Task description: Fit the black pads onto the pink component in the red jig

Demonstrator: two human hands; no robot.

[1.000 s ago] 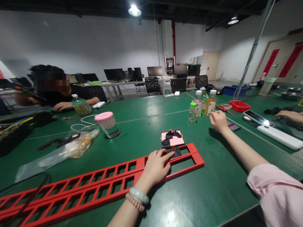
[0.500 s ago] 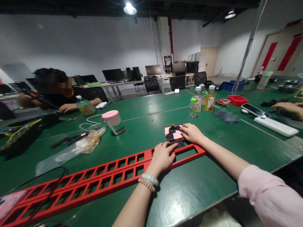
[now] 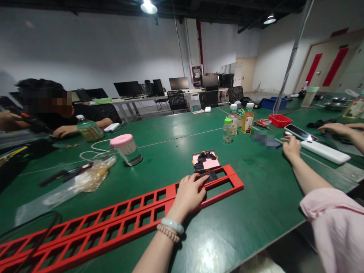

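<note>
My left hand (image 3: 188, 194) lies across the long red frame (image 3: 233, 175), fingers spread and fingertips on a flat black piece (image 3: 212, 177) in the slot near the frame's right end. Part of that piece is under the fingers. Just beyond the frame sits a shallow pink-lined tray (image 3: 211, 163) with several small black parts (image 3: 202, 156). Out to the right, my right hand (image 3: 292, 148) is at the near edge of a phone (image 3: 300, 132) and a white bar-shaped device (image 3: 325, 151). Its fingers are slightly apart, close to a small pale object (image 3: 288, 133); contact is unclear.
A pink-lidded glass jar (image 3: 127, 149) and a clear plastic bag (image 3: 82, 184) lie left of centre. Bottles (image 3: 247, 119) and a red bin (image 3: 280, 120) stand at the back right. One person (image 3: 51, 110) sits at far left; another person's hands (image 3: 338, 129) are at far right.
My right hand has left the tray and moved right to the phone and white device. My left hand stays on the black piece. The view has turned slightly right.
</note>
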